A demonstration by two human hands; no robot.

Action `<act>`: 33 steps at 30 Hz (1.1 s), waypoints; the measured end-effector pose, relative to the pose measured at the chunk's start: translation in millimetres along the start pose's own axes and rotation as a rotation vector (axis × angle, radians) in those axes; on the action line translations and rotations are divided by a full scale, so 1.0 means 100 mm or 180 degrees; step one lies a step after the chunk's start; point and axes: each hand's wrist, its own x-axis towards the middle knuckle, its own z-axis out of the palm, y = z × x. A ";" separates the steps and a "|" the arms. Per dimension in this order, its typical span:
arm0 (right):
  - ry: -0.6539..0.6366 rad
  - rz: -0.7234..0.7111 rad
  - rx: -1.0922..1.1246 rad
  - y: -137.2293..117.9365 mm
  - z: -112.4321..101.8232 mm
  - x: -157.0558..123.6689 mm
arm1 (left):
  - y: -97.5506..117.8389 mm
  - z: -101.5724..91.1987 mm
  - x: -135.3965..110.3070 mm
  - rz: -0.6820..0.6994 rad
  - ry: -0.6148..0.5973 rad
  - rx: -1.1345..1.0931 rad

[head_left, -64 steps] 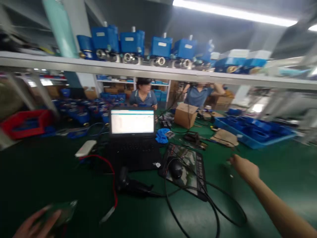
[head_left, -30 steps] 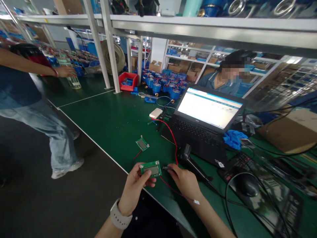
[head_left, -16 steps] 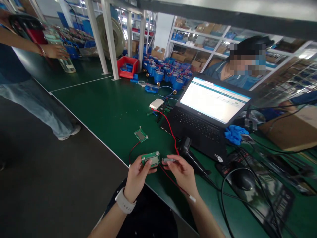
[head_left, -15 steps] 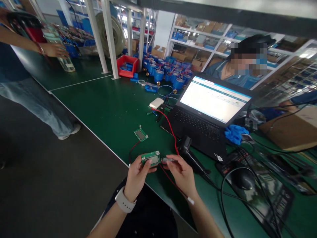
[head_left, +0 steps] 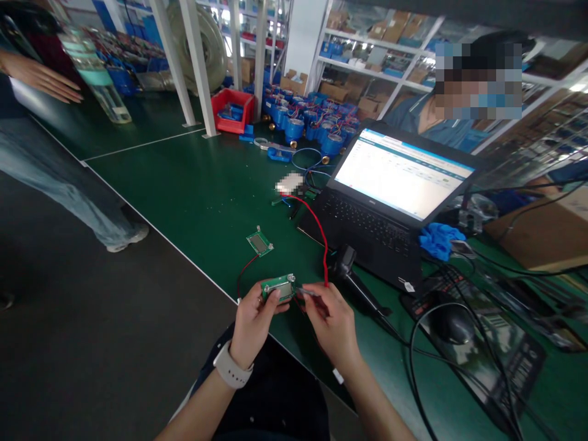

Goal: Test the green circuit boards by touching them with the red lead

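Note:
My left hand (head_left: 252, 315) grips a green circuit board with a small display (head_left: 279, 290), thumb on its front. In my right hand (head_left: 331, 318), pinched between thumb and fingers, is a small grey connector (head_left: 307, 292) at the board's right edge; I cannot tell whether its pins are seated. A red cable (head_left: 324, 245) runs from that hand up to a small whitish box (head_left: 289, 183). A thin wire with a white plug (head_left: 338, 375) hangs below my right hand. A second display circuit board (head_left: 260, 243) lies on the table just beyond my left hand.
An open laptop (head_left: 372, 214) stands to the right, with a black barcode scanner (head_left: 353, 282) before it and a mouse (head_left: 452, 323) beyond. Blue meters (head_left: 294, 125) and a red bin (head_left: 233, 111) are at the back. One person stands at left; another sits behind the laptop.
The connector in my right hand has moved left against the board's edge. At left, the other person's hand has come off the bottle. The view has shifted slightly.

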 end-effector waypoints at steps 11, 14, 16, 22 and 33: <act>0.0027 -0.0438 -0.0488 0.02 0.04 0.01 | -0.08 0.05 -0.06 0.0088 0.0104 0.0201; 0.0030 -0.0423 -0.0574 0.01 0.06 0.00 | -0.10 0.05 -0.06 0.0142 0.0100 0.0260; 0.0026 -0.0444 -0.0720 0.01 0.08 0.00 | -0.12 0.05 -0.07 0.0199 0.0097 0.0323; -0.0037 -0.0477 -0.0987 0.01 0.12 0.00 | -0.15 0.01 -0.09 0.0305 0.0038 0.0488; -0.0129 -0.0181 -0.0619 0.03 0.12 0.03 | -0.12 -0.02 -0.08 0.0130 0.0046 0.0685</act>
